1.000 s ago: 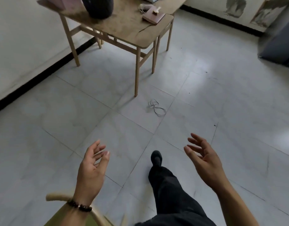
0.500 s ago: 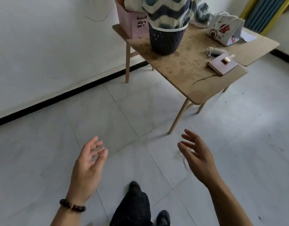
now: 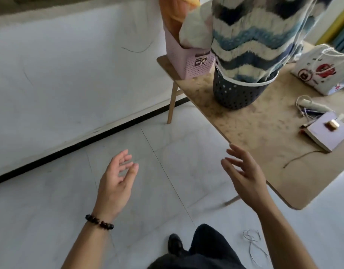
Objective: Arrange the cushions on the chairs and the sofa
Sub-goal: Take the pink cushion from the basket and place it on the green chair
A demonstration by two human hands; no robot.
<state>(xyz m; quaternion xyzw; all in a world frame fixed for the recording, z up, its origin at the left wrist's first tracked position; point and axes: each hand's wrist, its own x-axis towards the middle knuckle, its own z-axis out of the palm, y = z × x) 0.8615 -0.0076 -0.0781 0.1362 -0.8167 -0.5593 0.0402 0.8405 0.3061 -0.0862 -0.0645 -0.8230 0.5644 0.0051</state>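
My left hand [image 3: 116, 179] and right hand [image 3: 244, 175] hover empty, fingers loose, near the table [image 3: 264, 144], where cushions [image 3: 254, 35] sit in baskets [image 3: 235, 96]; I judge none placed yet.

Soft, even daylight, faint shadows under the table [image 3: 264, 136], slight motion blur, wide-angle bending at the edges.

- My left hand [image 3: 116, 183]: bare, with a dark bead bracelet [image 3: 99, 222] round the wrist, some beads reddish-brown.
- My right hand [image 3: 244, 177]: bare, forearm unsleeved.
- Dark loose trousers [image 3: 206, 249] at the near edge.
- One black shoe [image 3: 175, 243], left of that leg.
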